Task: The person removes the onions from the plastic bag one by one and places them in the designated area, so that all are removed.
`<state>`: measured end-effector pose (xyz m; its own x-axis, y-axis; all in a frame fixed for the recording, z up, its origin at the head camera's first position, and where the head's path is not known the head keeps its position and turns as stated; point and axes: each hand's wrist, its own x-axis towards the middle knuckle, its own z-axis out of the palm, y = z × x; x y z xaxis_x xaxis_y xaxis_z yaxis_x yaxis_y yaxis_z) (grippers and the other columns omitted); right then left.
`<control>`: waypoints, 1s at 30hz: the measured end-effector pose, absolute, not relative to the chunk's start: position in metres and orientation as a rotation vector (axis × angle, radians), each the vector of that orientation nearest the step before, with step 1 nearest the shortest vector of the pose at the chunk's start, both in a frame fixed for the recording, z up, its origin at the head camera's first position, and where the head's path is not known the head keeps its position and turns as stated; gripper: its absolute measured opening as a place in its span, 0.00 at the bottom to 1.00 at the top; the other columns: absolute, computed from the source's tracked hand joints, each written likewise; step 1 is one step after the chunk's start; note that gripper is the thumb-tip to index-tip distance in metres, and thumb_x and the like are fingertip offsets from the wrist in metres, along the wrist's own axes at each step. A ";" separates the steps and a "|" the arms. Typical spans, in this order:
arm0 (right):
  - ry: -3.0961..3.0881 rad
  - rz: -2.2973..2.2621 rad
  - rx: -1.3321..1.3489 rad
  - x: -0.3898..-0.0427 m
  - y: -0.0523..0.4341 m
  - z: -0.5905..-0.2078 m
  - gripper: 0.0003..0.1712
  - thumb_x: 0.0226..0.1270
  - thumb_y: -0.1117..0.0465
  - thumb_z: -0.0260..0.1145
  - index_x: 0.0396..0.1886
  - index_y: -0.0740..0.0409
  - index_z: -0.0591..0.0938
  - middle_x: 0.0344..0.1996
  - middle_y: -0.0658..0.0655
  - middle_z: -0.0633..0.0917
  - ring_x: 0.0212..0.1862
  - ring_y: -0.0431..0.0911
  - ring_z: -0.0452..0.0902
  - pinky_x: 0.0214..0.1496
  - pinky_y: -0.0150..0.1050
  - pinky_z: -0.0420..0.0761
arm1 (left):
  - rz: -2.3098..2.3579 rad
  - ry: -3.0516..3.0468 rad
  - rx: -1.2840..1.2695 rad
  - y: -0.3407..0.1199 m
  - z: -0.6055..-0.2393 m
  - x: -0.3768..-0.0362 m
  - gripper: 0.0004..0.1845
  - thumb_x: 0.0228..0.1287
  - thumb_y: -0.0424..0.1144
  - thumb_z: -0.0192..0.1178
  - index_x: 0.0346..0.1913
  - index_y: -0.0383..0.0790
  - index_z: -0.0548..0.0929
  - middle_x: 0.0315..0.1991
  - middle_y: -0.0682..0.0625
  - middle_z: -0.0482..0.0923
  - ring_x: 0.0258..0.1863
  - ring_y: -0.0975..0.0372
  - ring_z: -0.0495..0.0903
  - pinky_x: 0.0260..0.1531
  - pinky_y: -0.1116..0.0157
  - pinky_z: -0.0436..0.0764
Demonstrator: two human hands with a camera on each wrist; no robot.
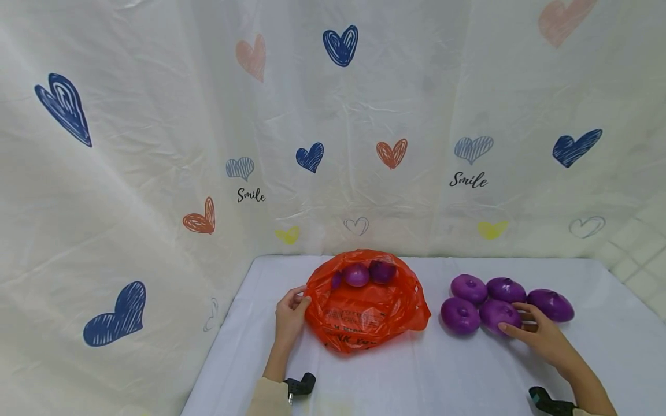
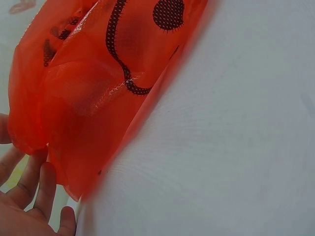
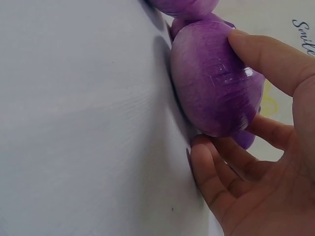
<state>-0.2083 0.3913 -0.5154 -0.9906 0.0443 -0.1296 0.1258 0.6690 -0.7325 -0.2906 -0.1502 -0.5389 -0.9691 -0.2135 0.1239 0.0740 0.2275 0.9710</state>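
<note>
We work at a table [image 1: 395,375] under a white cloth, backed by a pale curtain [image 1: 156,144] printed with hearts and the word "Smile"; tiled wall shows at the far right. An orange bag [image 1: 364,312] lies at the middle of the table, its mouth open upward and toward the curtain, with purple onions [image 1: 364,273] showing inside. Our left hand [image 1: 290,315] pinches the bag's left edge, fingers curled on the thin plastic. To the right, well apart from the bag, five more onions sit in a tight cluster running left to right. Our right hand [image 1: 541,338] holds the near onion [image 1: 499,315] of that cluster, thumb on one side and fingers under the other. That onion is flattened, its broad side resting on the cloth; we cannot tell which way its stem end points.
</note>
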 end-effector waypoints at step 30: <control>3.206 -1.354 -0.203 -0.194 0.324 -0.459 0.30 0.72 0.54 0.68 0.67 0.64 0.72 0.54 0.68 0.82 0.46 0.15 0.68 0.44 0.15 0.73 | -1.818 -2.275 0.145 -0.150 -0.538 -0.289 0.14 0.72 0.38 0.62 0.57 0.46 0.85 0.40 0.45 0.81 0.38 0.59 0.77 0.37 0.74 0.82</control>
